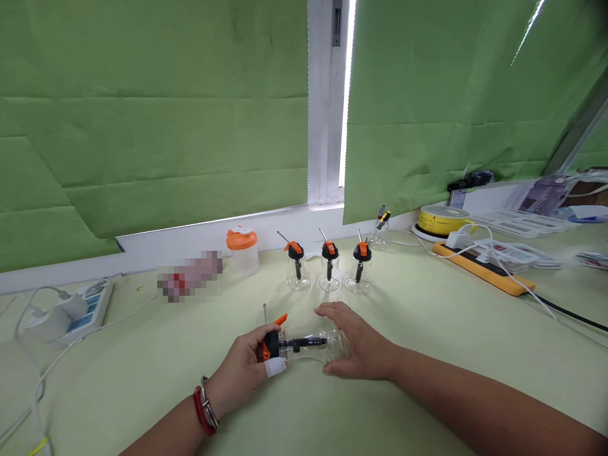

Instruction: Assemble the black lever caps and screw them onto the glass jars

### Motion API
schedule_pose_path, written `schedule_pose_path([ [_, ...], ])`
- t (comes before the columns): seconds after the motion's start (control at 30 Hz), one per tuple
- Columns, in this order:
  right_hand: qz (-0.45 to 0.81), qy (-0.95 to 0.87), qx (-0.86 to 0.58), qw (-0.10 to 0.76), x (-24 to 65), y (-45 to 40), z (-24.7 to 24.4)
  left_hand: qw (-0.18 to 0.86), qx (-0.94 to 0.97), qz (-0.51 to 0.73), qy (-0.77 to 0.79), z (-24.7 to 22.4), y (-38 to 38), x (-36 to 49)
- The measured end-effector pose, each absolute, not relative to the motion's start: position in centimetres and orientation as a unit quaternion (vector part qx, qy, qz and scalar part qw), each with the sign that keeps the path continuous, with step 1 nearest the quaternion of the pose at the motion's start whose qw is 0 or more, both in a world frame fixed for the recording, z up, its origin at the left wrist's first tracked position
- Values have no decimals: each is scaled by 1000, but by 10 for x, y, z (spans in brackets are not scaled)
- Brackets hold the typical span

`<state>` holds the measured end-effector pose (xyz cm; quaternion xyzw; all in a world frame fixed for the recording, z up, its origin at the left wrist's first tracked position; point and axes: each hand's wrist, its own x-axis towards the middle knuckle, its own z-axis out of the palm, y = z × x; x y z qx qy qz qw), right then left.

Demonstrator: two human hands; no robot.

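Note:
A clear glass bottle lies on its side just above the pale green table, its base to the right. My left hand is wrapped round its black and orange lid, with white tape on one finger. Inside the bottle a black stem runs from the lid. Around the base end my right hand is curved, thumb and fingers on either side of the glass. Behind stand three similar bottles, upright with spouted lids: one on the left, one in the middle, one on the right.
An orange-lidded cup stands at the back. A glass jar holds screwdrivers. On the right lie an orange power strip, cables and a yellow round tin. A white power strip with plugs is on the left.

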<state>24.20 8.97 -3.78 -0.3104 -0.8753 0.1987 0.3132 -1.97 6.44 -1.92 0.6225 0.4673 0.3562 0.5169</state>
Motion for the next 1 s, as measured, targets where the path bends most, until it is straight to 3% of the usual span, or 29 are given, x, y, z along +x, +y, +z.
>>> schedule_pose_path([
  [0.33, 427, -782, -333, 308, 245, 91, -45, 517, 620, 359, 469, -21, 64, -19],
  [1.0, 486, -746, -318, 326, 241, 90, -42, 492, 648, 357, 458, -17, 59, -16],
])
